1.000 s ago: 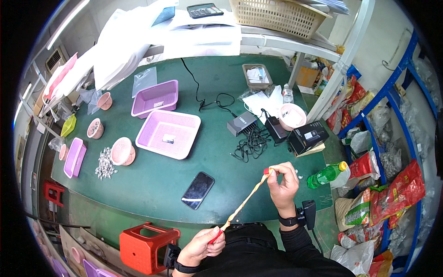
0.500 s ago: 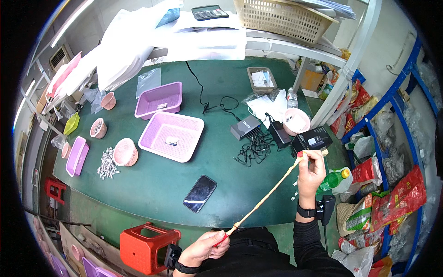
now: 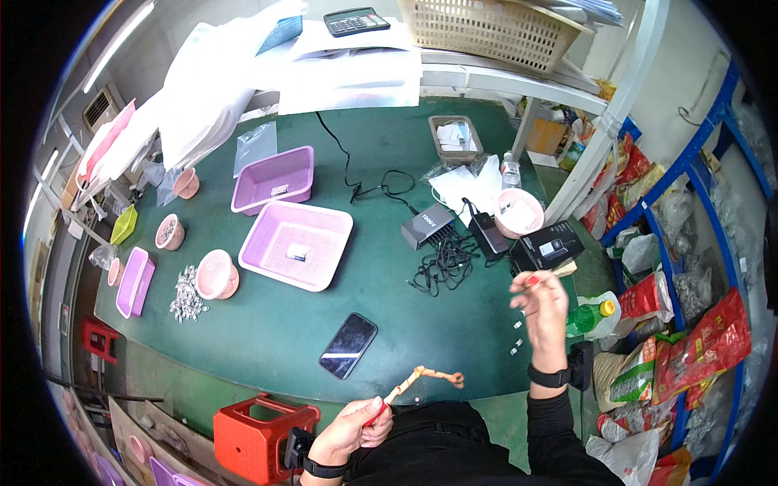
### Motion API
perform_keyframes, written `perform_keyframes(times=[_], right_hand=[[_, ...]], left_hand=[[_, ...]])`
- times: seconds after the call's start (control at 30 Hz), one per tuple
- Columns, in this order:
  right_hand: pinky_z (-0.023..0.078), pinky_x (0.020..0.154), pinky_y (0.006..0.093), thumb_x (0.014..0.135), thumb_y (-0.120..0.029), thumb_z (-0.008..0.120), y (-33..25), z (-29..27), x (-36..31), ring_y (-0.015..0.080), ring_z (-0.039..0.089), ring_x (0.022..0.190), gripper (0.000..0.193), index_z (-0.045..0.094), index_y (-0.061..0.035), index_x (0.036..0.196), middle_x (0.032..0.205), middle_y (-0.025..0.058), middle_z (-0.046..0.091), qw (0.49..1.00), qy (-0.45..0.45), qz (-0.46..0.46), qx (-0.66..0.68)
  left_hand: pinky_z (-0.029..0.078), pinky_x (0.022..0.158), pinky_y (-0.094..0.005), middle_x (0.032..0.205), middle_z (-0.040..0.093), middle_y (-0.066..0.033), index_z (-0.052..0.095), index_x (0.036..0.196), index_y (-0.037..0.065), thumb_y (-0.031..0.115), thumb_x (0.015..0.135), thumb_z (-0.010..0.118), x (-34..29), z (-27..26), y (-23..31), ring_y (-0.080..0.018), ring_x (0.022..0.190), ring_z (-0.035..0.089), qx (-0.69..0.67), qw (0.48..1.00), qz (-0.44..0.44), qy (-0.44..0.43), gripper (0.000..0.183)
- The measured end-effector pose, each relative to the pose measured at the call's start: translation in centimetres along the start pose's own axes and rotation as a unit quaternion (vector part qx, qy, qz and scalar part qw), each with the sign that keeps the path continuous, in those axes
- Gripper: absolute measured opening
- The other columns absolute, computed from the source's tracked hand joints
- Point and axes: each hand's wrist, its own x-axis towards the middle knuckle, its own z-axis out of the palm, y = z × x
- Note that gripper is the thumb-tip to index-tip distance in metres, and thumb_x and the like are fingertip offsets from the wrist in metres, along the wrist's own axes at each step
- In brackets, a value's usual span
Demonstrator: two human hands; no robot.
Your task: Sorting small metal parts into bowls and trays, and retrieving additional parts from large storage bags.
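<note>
Rubber band (image 3: 429, 376) — slack, tan — dangles from left hand (image 3: 350, 428).

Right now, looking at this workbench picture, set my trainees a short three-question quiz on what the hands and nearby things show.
1. True or false: the left hand pinches one end of the tan rubber band.
2. What does the right hand hold? A) bottle B) phone C) nothing visible
3. What dark flat thing lies on the green table beyond the left hand?

Key: 1 true; 2 C; 3 the smartphone.
</note>
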Motion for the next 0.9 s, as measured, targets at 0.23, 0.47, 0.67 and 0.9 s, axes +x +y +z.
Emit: perform_keyframes(times=[0.23, 0.47, 0.67, 0.9], right_hand=[[0.045, 0.057, 0.0248, 0.075, -0.004, 0.038, 7.2, 2.0, -5.4, 0.0166, 0.052, 0.070, 0.006, 0.043, -0.0033, 0.079, 0.077, 0.0112, 0.051, 0.911, -0.100, 0.299, 0.265], [0.032, 0.042, 0.0205, 0.069, 0.003, 0.033, 9.9, 2.0, -4.0, 0.0100, 0.037, 0.051, 0.012, 0.043, -0.0013, 0.067, 0.065, 0.0063, 0.041, 0.886, -0.069, 0.384, 0.249], [0.031, 0.052, 0.0173, 0.073, -0.011, 0.051, 9.3, 3.0, -2.9, 0.0055, 0.033, 0.059, 0.026, 0.047, -0.0010, 0.096, 0.068, -0.0002, 0.034, 0.930, -0.280, 0.223, -0.077], [0.031, 0.047, 0.0204, 0.070, -0.011, 0.055, 9.6, 4.6, -2.0, 0.0093, 0.036, 0.053, 0.013, 0.054, -0.0014, 0.080, 0.060, 0.0024, 0.039, 0.907, -0.364, 0.068, -0.199]], left_hand=[[0.020, 0.033, -0.0185, 0.046, 0.025, 0.0029, 0.036, 0.062, 0.006, 0.033, 0.082, 0.030, 1.9, 0.6, 0.4, -0.0054, 0.038, 0.021, 0.024, 0.999, 0.011, 0.026, 0.034], [0.020, 0.033, -0.0185, 0.046, 0.026, 0.0037, 0.036, 0.061, 0.008, 0.031, 0.083, 0.031, 5.4, -0.9, 1.7, -0.0053, 0.037, 0.022, 0.073, 0.986, 0.005, 0.146, 0.032], [0.020, 0.033, -0.0184, 0.046, 0.026, 0.0043, 0.037, 0.062, 0.008, 0.031, 0.083, 0.031, 6.6, -1.5, 2.6, -0.0050, 0.037, 0.021, 0.076, 0.986, 0.023, 0.149, 0.032], [0.017, 0.033, -0.0181, 0.046, 0.026, 0.0041, 0.036, 0.061, 0.007, 0.031, 0.083, 0.031, 5.6, -1.0, 3.0, -0.0048, 0.036, 0.021, 0.054, 0.988, -0.010, 0.142, 0.033]])
